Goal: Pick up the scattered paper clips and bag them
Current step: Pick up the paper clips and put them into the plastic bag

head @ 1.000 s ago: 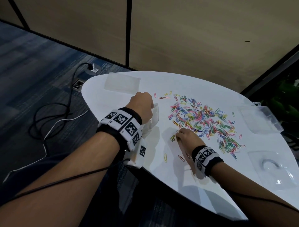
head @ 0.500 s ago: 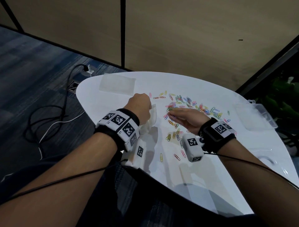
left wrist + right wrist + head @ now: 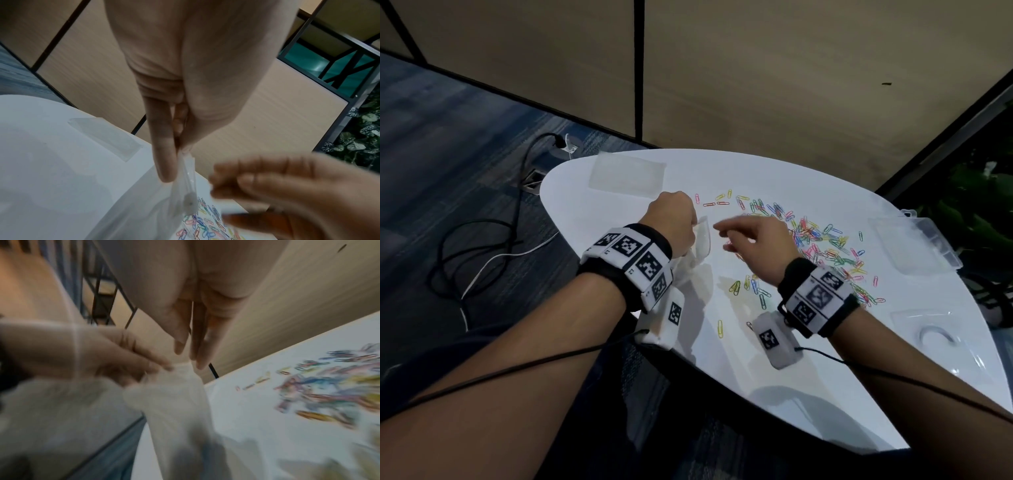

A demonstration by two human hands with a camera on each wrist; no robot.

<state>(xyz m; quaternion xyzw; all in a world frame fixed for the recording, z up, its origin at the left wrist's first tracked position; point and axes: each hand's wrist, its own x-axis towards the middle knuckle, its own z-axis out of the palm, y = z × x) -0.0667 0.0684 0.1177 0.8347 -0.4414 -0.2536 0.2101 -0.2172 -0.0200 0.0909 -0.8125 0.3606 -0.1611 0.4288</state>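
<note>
The left hand [image 3: 674, 226] pinched the clear bag [image 3: 702, 240] by its top edge, mouth facing right. The right hand [image 3: 756, 243] hovered just beside it, fingers together; any clip hidden. Most paper clips [image 3: 822, 246] lay farther right.

Motion blur in the right wrist view smears the paper clips [image 3: 329, 386] at right, and whether the right hand [image 3: 753, 246] holds any stays unclear.

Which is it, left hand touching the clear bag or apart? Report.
Touching: left wrist view shows left hand pinching the clear bag at its top edge.
</note>
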